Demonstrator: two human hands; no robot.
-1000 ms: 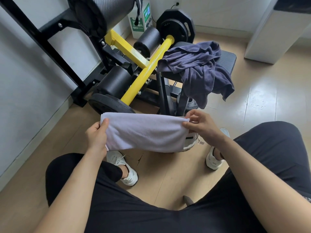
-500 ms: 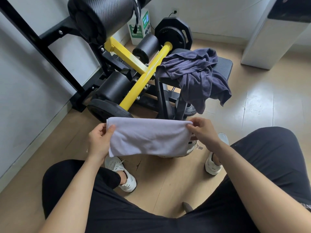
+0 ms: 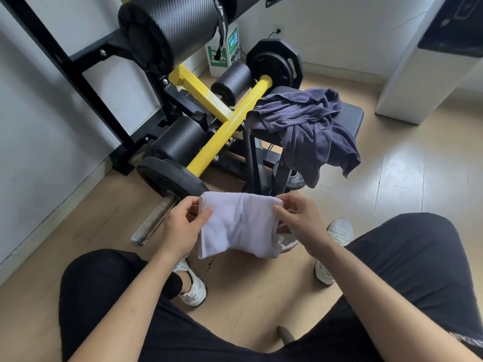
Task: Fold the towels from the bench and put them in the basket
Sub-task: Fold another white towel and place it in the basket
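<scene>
**White towel held crosswise between 2 hands**

We see the white towel [image 3: 239, 226] held in the air, in front of the person's knees and above the wooden floor [image 3: 261, 296]. It is folded into a short, thick panel. Its long axis runs left to right, from hand to hand. The top edge is nearly level, and the uneven lower edge hangs toward the floor.

The left hand [image 3: 183, 228] pinches the towel's upper left corner. Its thumb lies on the face toward us and its fingers are curled behind the cloth. The right hand [image 3: 300, 223] pinches the upper right corner the same way, thumb in front and fingers behind the edge. The towel sits between the 2 hands, touching both, and most of it hangs below the thumbs.

Farther off, the dark towel [image 3: 308, 126] lies crumpled on the padded worktop [image 3: 351, 116], well apart from the white towel. It covers the left and near part of the worktop, and some folds hang over the near edge toward the floor.

Left of the worktop, a yellow bar [image 3: 224, 142] slants down toward us to a black weight plate [image 3: 167, 176] near the left hand. The person's white shoes [image 3: 192, 291] stand on the floor, lower in view than the held towel.
</scene>
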